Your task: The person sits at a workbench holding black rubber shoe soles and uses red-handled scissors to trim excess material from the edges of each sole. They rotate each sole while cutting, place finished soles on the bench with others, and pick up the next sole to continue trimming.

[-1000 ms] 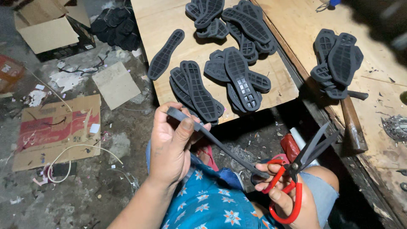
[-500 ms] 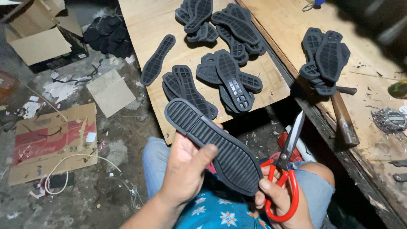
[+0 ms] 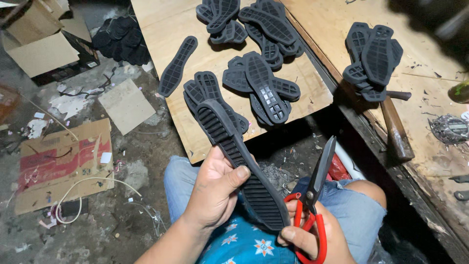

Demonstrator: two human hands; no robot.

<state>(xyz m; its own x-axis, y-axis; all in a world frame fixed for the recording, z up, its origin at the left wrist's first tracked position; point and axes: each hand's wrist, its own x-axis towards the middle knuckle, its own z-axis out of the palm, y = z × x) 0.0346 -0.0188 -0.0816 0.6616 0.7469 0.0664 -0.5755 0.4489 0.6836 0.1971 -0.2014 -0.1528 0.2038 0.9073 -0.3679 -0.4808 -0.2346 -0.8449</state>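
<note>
My left hand (image 3: 215, 188) grips a black rubber shoe sole (image 3: 239, 159) around its middle, tread side up, with the thumb across it. The sole runs from upper left down to lower right above my lap. My right hand (image 3: 312, 239) holds red-handled scissors (image 3: 312, 205) beside the heel end of the sole, blades closed and pointing up. I sit with jeans-clad knees below a plywood board (image 3: 166, 22) carrying several more black soles (image 3: 261, 85).
A wooden workbench (image 3: 430, 54) on the right bears a stack of soles (image 3: 373, 58) and a hammer (image 3: 393, 124). On the dirty floor at left lie flattened cardboard (image 3: 61, 164), a cardboard box (image 3: 41, 49), white cord (image 3: 88, 193) and a pile of black soles (image 3: 119, 39).
The sole has turned in my left hand from edge-on to tread side up. The scissors blades have closed and now point upward beside its heel end.
</note>
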